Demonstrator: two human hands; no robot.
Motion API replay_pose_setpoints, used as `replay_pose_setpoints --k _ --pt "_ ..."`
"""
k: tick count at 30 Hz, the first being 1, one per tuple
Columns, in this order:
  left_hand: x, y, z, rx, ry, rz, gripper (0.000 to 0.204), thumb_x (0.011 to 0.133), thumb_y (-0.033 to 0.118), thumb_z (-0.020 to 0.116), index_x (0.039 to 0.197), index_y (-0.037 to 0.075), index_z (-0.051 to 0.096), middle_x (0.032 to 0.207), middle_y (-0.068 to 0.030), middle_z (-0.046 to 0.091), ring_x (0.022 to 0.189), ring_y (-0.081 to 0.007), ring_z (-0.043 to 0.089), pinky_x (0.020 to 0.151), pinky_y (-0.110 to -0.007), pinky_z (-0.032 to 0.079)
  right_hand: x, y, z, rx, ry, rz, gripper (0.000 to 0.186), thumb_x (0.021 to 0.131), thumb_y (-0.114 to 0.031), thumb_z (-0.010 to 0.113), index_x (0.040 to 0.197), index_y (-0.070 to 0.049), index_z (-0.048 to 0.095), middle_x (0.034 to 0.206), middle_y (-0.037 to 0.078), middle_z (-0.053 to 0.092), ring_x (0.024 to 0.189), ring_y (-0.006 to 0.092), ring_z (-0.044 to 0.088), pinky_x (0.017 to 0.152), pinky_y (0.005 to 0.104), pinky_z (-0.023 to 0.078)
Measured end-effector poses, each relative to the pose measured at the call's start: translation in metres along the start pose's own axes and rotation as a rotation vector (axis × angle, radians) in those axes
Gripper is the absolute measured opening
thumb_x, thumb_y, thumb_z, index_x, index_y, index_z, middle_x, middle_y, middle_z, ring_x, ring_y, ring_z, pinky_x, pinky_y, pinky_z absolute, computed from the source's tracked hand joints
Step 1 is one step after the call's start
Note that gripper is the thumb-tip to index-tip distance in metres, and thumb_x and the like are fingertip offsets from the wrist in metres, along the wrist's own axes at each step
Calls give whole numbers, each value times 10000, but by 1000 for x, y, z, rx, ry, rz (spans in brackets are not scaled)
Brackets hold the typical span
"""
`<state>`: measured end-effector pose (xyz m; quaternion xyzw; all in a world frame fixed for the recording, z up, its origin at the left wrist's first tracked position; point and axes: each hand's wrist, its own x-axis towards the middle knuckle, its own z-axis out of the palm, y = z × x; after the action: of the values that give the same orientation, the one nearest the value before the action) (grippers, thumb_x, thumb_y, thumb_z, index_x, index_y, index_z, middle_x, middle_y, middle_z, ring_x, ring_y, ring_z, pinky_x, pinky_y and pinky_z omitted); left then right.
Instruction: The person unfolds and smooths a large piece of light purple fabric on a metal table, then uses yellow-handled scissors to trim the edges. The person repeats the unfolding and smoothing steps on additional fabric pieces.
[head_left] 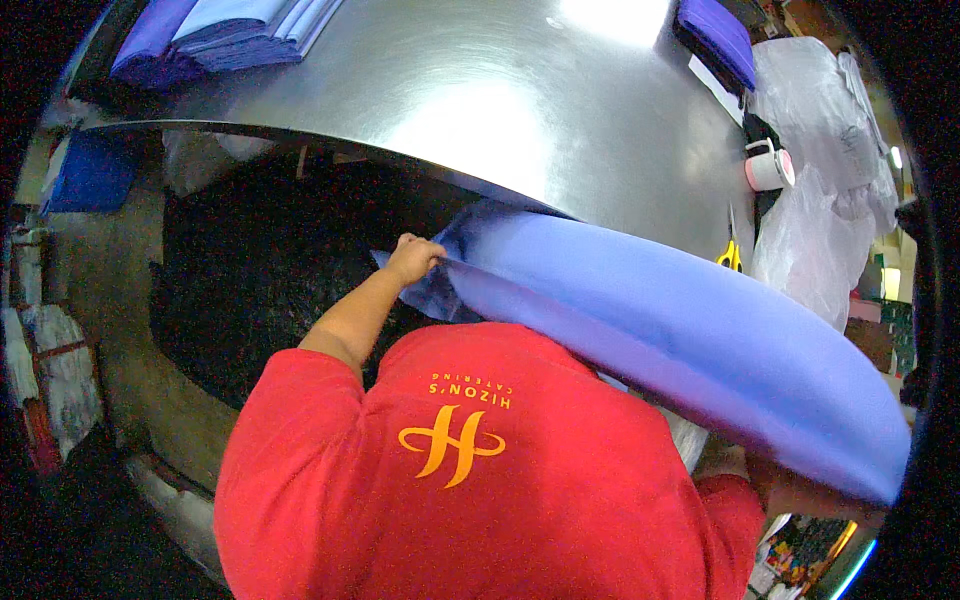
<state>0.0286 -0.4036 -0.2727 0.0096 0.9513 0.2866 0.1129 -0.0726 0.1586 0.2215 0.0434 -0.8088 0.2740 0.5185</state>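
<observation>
A long lavender-blue cloth (640,270) stretches from the table's front edge across to the far right, bulging in a smooth curve before my red-shirted body. At its left end my left hand (415,260) is closed, pinching the cloth's edge between thumb and fingers. The corner beyond that hand hangs loose in a small fold. My right arm reaches out to the right below the cloth. The cloth and shadow hide my right hand, so its fingers do not show.
A shiny metal table (400,90) curves ahead. On it are folded blue and purple cloths (240,35) at far left, a purple folded stack (715,40) at far right, yellow-handled scissors (731,255) and a white mug (768,166). Clear plastic wrapping (815,110) covers the right side.
</observation>
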Motion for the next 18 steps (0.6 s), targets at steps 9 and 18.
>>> replay_pose_setpoints --k 9,18 --pt "-62 -47 -56 -266 451 -382 204 694 56 567 868 43 672 932 -117 638 897 -247 595 806 -335 463 -35 218 -61 -138 -47 295 183 820 -116 591 970 -43 666 920 46 665 841 139 593 796 285 450" --pt "-196 -38 -400 -808 1266 213 201 813 70 493 986 34 591 956 -112 620 876 -237 589 780 -380 496 -232 275 72 -351 -408 637 223 773 -285 649 921 -130 707 851 65 689 770 166 651 723 300 485"
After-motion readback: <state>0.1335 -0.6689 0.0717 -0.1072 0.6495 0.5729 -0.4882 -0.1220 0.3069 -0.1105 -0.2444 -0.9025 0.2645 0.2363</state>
